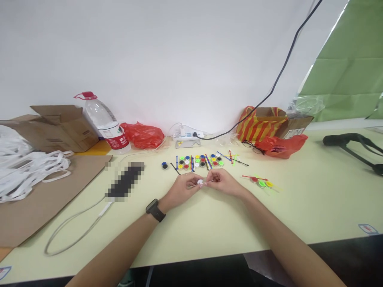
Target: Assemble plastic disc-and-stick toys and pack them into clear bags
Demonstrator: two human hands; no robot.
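Observation:
My left hand (183, 187) and my right hand (222, 181) meet over the middle of the pale yellow table (209, 223). Between their pinched fingers they hold a small white disc on a thin white stick (201, 182). The left wrist wears a black watch (155, 210). Just beyond the hands lie several small coloured discs (200, 160) and thin coloured sticks (231, 156). To the right lie three assembled pieces, red, green and yellow (261, 182).
A water bottle (105, 123), cardboard boxes (54, 125), red plastic bags (143, 135) and a power strip (187, 136) line the back. White straps (26, 167) lie on cardboard at left. A phone with cable (124, 181) lies left of the hands. Glasses (253, 145) and a black stand (356, 145) are right.

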